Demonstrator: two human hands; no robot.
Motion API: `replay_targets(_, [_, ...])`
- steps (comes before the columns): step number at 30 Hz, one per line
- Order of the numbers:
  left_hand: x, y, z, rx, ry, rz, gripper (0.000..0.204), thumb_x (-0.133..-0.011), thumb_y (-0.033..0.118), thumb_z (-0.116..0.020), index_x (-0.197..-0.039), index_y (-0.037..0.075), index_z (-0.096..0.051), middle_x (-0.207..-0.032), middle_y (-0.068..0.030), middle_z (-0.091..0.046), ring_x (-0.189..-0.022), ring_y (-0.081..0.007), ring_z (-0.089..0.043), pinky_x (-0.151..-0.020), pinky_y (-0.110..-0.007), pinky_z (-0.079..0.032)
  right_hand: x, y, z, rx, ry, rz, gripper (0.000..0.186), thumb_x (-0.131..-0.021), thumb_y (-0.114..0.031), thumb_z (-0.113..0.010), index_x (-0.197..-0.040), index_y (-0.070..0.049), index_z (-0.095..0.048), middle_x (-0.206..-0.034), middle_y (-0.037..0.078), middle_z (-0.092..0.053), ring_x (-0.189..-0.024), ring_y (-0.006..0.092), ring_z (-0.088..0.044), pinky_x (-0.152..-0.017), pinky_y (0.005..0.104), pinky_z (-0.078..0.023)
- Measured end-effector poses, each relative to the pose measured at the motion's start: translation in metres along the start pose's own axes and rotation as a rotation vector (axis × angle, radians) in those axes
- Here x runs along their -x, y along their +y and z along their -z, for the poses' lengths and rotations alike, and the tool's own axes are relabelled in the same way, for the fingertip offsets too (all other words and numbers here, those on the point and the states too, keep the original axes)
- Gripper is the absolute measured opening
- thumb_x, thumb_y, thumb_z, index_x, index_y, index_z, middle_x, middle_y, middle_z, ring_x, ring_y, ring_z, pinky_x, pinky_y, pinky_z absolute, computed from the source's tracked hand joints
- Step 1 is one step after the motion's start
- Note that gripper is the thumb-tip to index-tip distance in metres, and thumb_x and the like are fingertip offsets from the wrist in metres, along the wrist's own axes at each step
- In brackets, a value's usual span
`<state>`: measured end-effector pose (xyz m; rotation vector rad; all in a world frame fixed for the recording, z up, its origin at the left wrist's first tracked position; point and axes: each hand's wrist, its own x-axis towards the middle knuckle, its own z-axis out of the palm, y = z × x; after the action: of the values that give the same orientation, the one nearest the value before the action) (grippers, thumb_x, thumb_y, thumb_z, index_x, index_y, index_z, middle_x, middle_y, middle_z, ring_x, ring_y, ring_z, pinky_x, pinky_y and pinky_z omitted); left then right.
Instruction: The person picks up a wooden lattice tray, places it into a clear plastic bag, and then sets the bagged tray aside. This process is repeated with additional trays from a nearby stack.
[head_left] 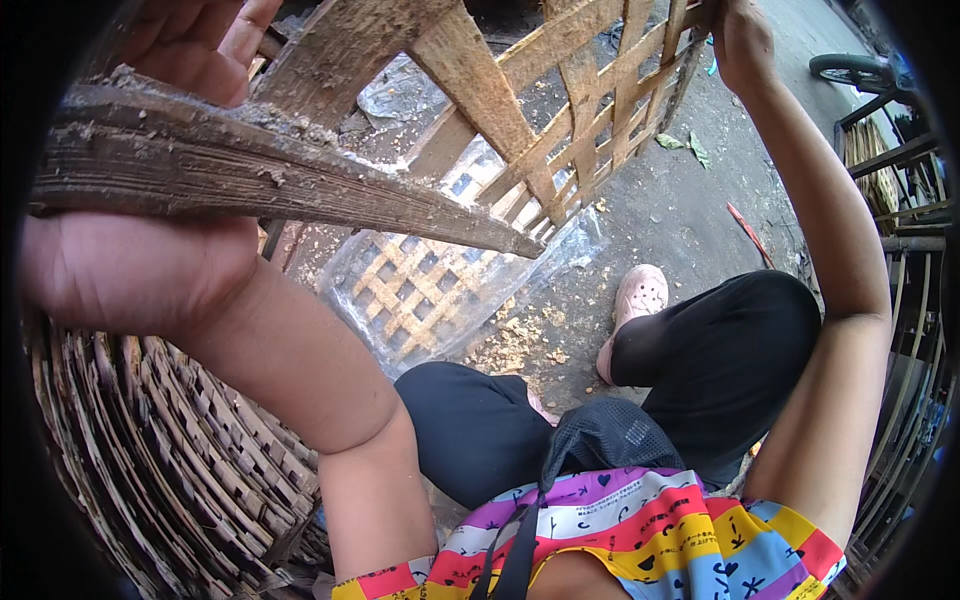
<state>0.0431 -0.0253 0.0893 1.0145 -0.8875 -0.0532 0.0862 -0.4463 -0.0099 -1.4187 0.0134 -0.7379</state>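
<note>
A woven bamboo lattice tray (pixel 590 95) is held up on its side in front of me. Its thick, rough wooden edge (pixel 290 175) runs close across the upper left. My left hand (pixel 140 268) holds this edge, with the wrist below it and part of the hand above it. The edge hides much of that hand. At the upper right, my right hand (pixel 744 45) is closed around the far edge of the tray, arm raised. Beneath the tray, another piece of yellowish lattice (pixel 410 295) lies on the ground under clear plastic sheeting (pixel 345 275).
Stacked woven bamboo trays (pixel 170 440) stand close by my left arm. More bamboo pieces (pixel 870 155) sit in a rack on the right, near a wheel (pixel 850 70). Crumbs (pixel 520 335), a green leaf (pixel 698 150) and a red strip (pixel 750 233) lie on the grey ground.
</note>
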Motion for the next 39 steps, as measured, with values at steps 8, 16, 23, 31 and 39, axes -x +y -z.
replay_targets(8, [0.017, -0.008, 0.021, -0.041, 0.096, -0.108, 0.085, -0.085, 0.077, -0.040, -0.115, 0.000, -0.061, -0.093, -0.0167, -0.066, -0.099, -0.0273, -0.063, -0.091, -0.043, -0.049, 0.018, 0.013, 0.018, 0.026, -0.161, -0.150, 0.045, -0.105, -0.043, -0.037, -0.107, -0.004, -0.060, -0.096, 0.007, -0.064, -0.090, 0.0136, -0.058, -0.084, 0.0294, -0.045])
replay_targets(16, [0.057, -0.026, -0.009, -0.168, 0.777, -0.039, 0.071, -0.095, 0.067, -0.034, -0.093, 0.002, -0.064, -0.071, -0.0105, -0.065, -0.060, -0.0176, -0.059, -0.058, -0.028, -0.047, 0.058, 0.050, -0.051, 0.281, -0.241, -0.505, 0.052, -0.101, -0.053, -0.041, -0.097, -0.007, -0.066, -0.088, 0.003, -0.067, -0.083, 0.0125, -0.059, -0.077, 0.0285, -0.042])
replay_targets(23, [0.101, -0.080, -0.017, -0.088, 0.810, 0.141, 0.057, -0.094, 0.059, -0.046, -0.093, 0.004, -0.060, -0.078, -0.0063, -0.061, -0.059, -0.0146, -0.050, -0.055, -0.027, -0.040, 0.107, 0.130, -0.042, 0.271, -0.097, -0.808, 0.037, -0.100, -0.041, -0.045, -0.101, -0.010, -0.065, -0.094, 0.002, -0.063, -0.089, 0.0140, -0.052, -0.083, 0.0322, -0.038])
replay_targets(31, [0.122, -0.097, 0.000, -0.301, 0.742, 0.212, 0.066, -0.092, 0.066, -0.042, -0.092, 0.003, -0.063, -0.073, -0.0069, -0.061, -0.064, -0.0155, -0.054, -0.063, -0.028, -0.042, 0.134, 0.086, -0.067, 0.331, -0.117, -0.295, 0.031, -0.096, -0.019, -0.052, -0.120, -0.001, -0.060, -0.112, 0.009, -0.063, -0.103, 0.0158, -0.057, -0.089, 0.0321, -0.044])
replay_targets(39, [0.122, -0.094, -0.010, -0.198, 0.718, 0.181, 0.072, -0.087, 0.072, -0.047, -0.113, 0.005, -0.041, -0.103, -0.0153, -0.059, -0.091, -0.0222, -0.063, -0.083, -0.035, -0.051, 0.222, -0.006, -0.141, 0.253, -0.932, 0.104, 0.024, -0.083, -0.008, -0.071, -0.105, -0.011, -0.066, -0.074, 0.008, -0.067, -0.061, 0.0211, -0.066, -0.054, 0.0334, -0.052])
